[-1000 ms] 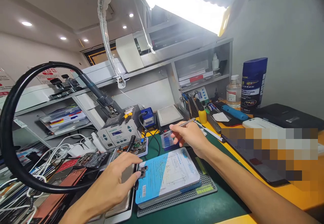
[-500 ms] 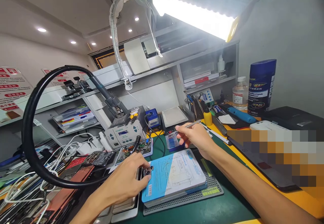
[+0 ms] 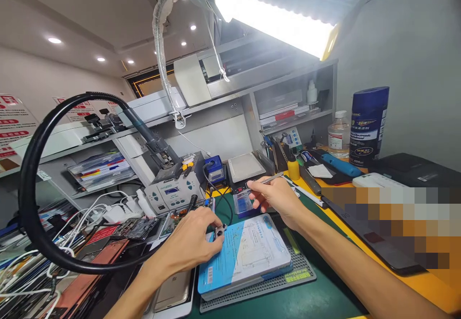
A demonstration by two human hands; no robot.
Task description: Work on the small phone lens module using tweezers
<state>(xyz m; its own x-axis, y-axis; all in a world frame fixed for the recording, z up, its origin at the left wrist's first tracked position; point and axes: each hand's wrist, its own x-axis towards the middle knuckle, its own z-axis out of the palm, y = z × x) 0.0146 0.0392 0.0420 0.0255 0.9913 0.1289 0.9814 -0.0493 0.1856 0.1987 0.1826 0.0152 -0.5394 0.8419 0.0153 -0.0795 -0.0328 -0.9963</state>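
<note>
Small lensed part (image 3: 219, 231): pinched, seemingly by its edges, between thumb and index finger of the left hand (image 3: 190, 236), at the blue-and-white box's (image 3: 252, 249) left edge; contact with box unclear. Grip probably spares the lenses. Right hand (image 3: 277, 196): fingers closed around a slim metal tool (image 3: 272, 178), clear of the part. Box lies flat on a perforated mat (image 3: 309, 272), presumably as a raised support.

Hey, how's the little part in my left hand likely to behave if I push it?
The part is probably light, being small enough for the left hand to pinch. Its squarish outline suggests it would slide rather than roll. The dark round spots look like lenses, so it may be fragile and scratch easily.
</note>
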